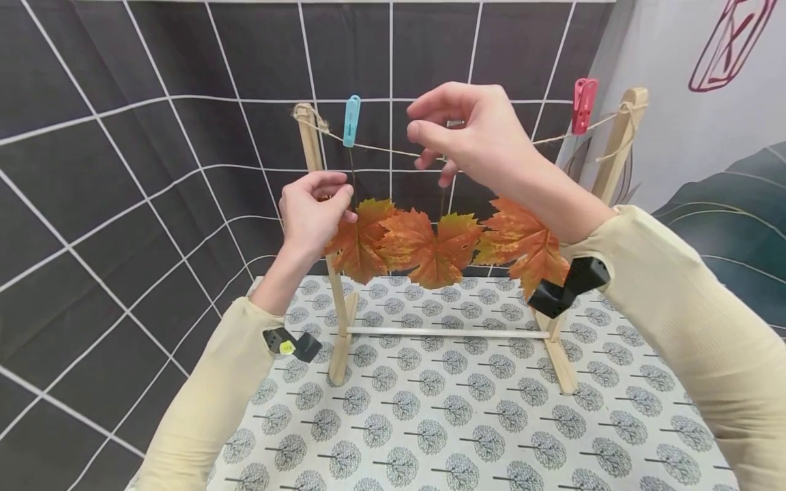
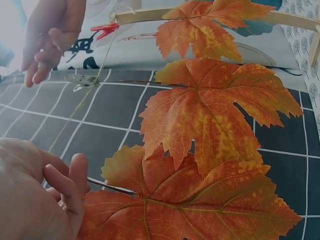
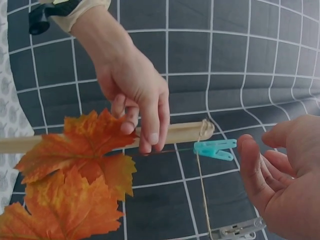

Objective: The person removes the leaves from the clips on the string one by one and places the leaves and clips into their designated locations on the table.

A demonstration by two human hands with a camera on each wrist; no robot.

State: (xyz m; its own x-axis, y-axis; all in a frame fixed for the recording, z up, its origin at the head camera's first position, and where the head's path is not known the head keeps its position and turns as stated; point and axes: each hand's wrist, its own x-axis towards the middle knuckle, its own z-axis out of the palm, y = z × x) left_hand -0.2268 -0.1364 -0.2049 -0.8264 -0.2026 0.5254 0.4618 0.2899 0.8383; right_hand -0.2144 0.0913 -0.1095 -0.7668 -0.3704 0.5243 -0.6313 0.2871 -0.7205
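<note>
Three orange maple leaves hang in a row from a twine line (image 1: 393, 150). A blue clothespin (image 1: 351, 121) clips the stem of the left leaf (image 1: 362, 245). My left hand (image 1: 316, 208) has its fingertips right at that stem; I cannot tell whether they pinch it. Higher up, my right hand (image 1: 475, 133) has thumb and fingers spread apart, with nothing between them. Beside it a clear clothespin (image 3: 240, 230) sits on the twine, above the middle leaf (image 1: 432, 249). Partly behind my right forearm hangs the right leaf (image 1: 522, 239).
A red clothespin (image 1: 585, 106) is on the twine near the right post (image 1: 617, 143). The wooden frame has a white crossbar (image 1: 448, 332) low down and stands on a tree-patterned cloth (image 1: 424, 409). Behind it hangs a dark gridded backdrop (image 1: 245, 54).
</note>
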